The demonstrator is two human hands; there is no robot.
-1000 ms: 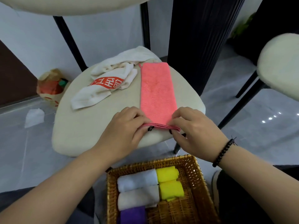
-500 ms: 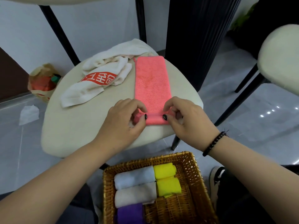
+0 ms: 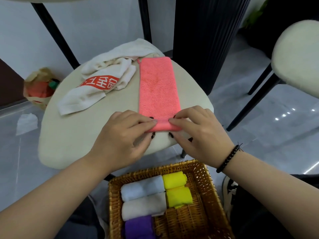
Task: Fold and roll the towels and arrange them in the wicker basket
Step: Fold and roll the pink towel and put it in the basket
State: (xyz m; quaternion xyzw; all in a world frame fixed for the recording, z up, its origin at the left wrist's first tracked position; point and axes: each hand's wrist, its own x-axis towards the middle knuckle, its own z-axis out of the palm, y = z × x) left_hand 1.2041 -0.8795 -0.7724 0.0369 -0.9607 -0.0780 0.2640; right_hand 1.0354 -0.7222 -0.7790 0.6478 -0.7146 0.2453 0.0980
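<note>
You are working with both hands on the near end of the long, folded coral-pink microfibre towel [image 3: 158, 87], which is lying flat along the cream padded chair seat [image 3: 82, 133], running from the near edge toward the far side. Your left hand [image 3: 124, 137] is curling over the left part of the small roll formed at the towel's near end, fingers on top and thumb tucked under at the near side, pinching the roll. Your right hand [image 3: 198, 133] is doing the same on the right part, its fingertips meeting the left hand's almost at the middle of the roll. A black beaded bracelet [image 3: 227, 157] is sitting on your right wrist.

To the left of the pink towel, a crumpled cream-white towel with a red printed patch [image 3: 103, 80] is lying on the same seat, touching the pink towel's far left corner.

Near you, below the seat edge, the square woven wicker basket [image 3: 205, 176] is holding rolled towels: a pale blue roll [image 3: 143, 187] at the far left, a white roll [image 3: 143, 205] just nearer, a purple roll [image 3: 138, 227] nearest, and two yellow rolls [image 3: 176, 188] side by side to the right of the blue and white ones.

On the floor at far left, a paper bag with red contents [image 3: 38, 87] is standing, with a crumpled white tissue [image 3: 26, 120] just near it.
</note>
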